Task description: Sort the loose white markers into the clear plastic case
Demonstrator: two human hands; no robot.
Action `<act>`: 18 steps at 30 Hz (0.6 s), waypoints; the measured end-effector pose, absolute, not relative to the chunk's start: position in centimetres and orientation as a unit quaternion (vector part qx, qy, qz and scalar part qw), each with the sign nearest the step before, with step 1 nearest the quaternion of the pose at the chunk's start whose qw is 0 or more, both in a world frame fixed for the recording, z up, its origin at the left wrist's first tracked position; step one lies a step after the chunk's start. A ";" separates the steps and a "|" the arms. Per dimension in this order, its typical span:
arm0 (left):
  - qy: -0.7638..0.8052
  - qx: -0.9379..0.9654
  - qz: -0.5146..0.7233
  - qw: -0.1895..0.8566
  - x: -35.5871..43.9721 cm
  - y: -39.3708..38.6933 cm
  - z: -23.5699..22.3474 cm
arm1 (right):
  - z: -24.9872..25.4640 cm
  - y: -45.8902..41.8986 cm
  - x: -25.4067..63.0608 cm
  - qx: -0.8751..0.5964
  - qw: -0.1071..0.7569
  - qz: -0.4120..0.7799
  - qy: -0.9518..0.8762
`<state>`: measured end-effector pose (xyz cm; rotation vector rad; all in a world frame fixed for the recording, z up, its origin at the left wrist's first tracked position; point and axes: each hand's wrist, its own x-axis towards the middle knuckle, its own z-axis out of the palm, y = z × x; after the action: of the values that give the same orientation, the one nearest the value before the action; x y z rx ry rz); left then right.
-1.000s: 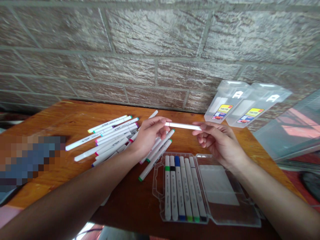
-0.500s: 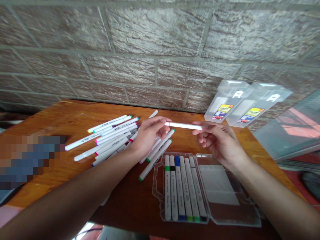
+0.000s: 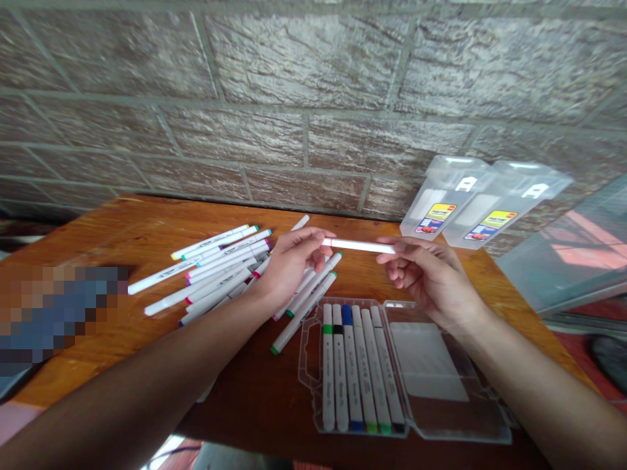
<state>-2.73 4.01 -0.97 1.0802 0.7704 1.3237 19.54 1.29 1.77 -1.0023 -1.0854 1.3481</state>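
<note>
I view the left hand [image 3: 296, 264] and the right hand [image 3: 428, 274] pinching opposite ends of a white marker [image 3: 361, 246], nearly level above a wooden table [image 3: 147, 225]. Loose markers [image 3: 196, 294] lie on either side of the left hand. Nearer, six markers [image 3: 353, 372] fill a row in an open clear case [image 3: 434, 419]; two translucent containers [image 3: 426, 202] stand before the brick wall [image 3: 304, 65].

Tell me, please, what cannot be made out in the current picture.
All in the head view:
- Held marker: its ends are covered by the fingers of the left hand and right hand.
- Loose markers: the left hand and arm hide parts of some.
- Cased markers: small print too blurred to read.
- Black object: cut off by the right edge.
</note>
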 end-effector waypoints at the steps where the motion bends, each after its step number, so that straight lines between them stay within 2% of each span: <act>1: 0.333 0.465 0.569 0.591 -2.7 4.0 -1.0 | 1.7 1.3 19.6 -0.423 0.539 0.566 -0.458; 18: 0.330 0.464 0.569 0.593 -2.8 4.0 -1.1 | 2.1 1.3 19.6 -0.405 0.541 0.597 -0.432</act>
<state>-2.83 4.00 -1.08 1.0792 0.7666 1.3234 19.58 1.35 2.13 -0.9612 -1.0275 1.4197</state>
